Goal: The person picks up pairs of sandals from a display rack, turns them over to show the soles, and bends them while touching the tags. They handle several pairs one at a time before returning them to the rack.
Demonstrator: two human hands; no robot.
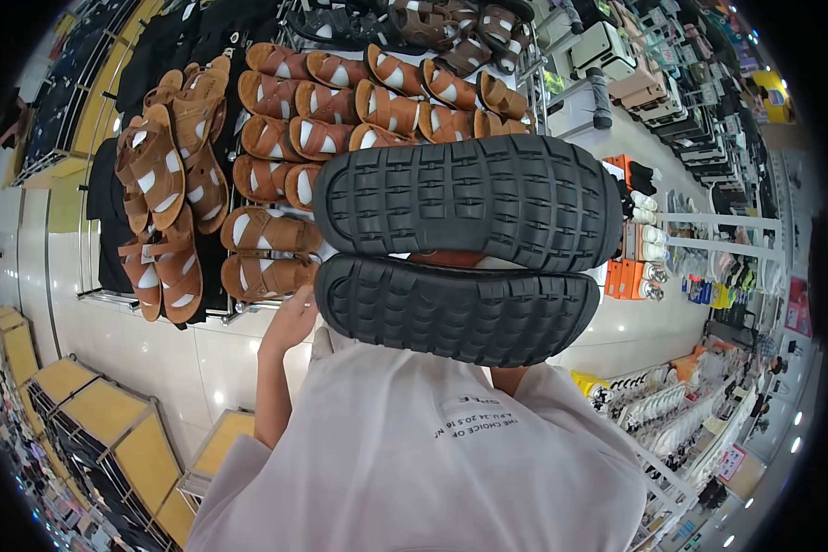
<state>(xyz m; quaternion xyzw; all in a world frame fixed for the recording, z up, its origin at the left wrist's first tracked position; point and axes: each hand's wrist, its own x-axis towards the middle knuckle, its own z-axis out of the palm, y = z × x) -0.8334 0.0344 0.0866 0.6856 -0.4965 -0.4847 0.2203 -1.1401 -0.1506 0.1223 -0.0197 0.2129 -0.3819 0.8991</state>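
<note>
A pair of sandals with thick black treaded soles is held up close before me, soles facing the camera. One sandal [469, 198] is above the other sandal [455, 308], and a sliver of brown upper shows between them. My left hand [291, 318] is just beyond the left end of the lower sole. Its fingers look bent and drawn together, their tips partly behind that sole; what they grip, if anything, is hidden. Of my right arm only a piece of forearm [508, 378] shows below the soles. The right hand itself is concealed behind the pair.
Rows of brown sandals [327, 101] stuffed with white paper fill a rack ahead. More brown sandals [161, 166] hang at its left, and dark sandals [432, 23] stand farther back. Orange boxes [626, 279] and white shoes are at the right. Yellow-topped display stands [101, 405] are at lower left.
</note>
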